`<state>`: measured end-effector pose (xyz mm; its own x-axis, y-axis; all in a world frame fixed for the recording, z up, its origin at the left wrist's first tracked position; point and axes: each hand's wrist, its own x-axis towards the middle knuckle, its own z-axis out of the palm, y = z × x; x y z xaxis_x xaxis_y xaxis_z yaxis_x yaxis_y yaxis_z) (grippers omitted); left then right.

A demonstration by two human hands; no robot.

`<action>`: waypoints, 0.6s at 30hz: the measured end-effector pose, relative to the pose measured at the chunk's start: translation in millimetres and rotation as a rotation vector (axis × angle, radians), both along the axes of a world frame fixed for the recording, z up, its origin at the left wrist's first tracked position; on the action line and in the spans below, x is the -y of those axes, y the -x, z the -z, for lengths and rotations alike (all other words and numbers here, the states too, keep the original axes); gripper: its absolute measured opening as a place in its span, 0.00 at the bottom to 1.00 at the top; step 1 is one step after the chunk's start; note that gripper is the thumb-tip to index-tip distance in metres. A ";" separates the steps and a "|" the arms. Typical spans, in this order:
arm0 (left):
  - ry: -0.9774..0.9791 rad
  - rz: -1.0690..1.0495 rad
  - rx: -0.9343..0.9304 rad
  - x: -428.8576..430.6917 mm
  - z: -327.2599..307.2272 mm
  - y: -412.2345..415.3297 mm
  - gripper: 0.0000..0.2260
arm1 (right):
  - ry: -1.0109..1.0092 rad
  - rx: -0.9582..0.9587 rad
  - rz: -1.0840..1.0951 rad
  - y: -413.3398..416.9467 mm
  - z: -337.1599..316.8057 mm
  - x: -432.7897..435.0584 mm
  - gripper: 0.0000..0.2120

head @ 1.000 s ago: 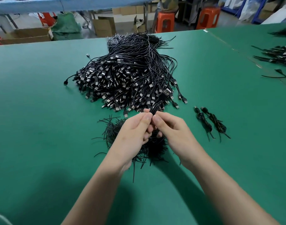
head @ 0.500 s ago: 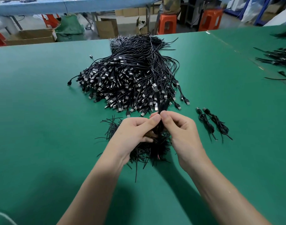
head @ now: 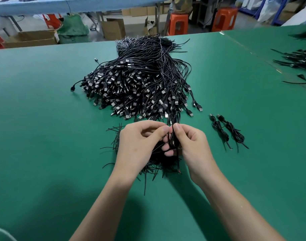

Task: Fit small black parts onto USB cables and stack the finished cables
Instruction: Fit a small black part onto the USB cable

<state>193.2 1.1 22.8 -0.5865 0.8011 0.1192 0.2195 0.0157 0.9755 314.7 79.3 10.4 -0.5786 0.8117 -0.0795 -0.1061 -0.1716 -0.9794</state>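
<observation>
Left hand and right hand both pinch one looped cable, held directly over the parts, likely so the next part is within reach. The pile sits toward the table's far edge. Two finished cables lie side by side nearer the right edge, starting the stack.
</observation>
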 end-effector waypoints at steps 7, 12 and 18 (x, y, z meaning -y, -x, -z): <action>-0.033 0.071 0.193 -6.0 2.4 8.3 0.07 | -0.204 0.048 -0.114 -6.6 -6.3 2.4 0.16; -0.011 0.262 0.281 -3.3 6.9 13.4 0.09 | -0.198 0.108 -0.230 -12.2 -10.8 -0.8 0.15; -0.082 0.329 0.256 -7.3 4.1 10.0 0.08 | -0.063 0.137 -0.345 -19.2 -18.8 -6.2 0.20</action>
<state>183.1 8.5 18.7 -0.3200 0.9446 0.0736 -0.0496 -0.0942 0.9943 333.9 85.5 29.2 -0.8063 0.5768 -0.1311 0.0797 -0.1136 -0.9903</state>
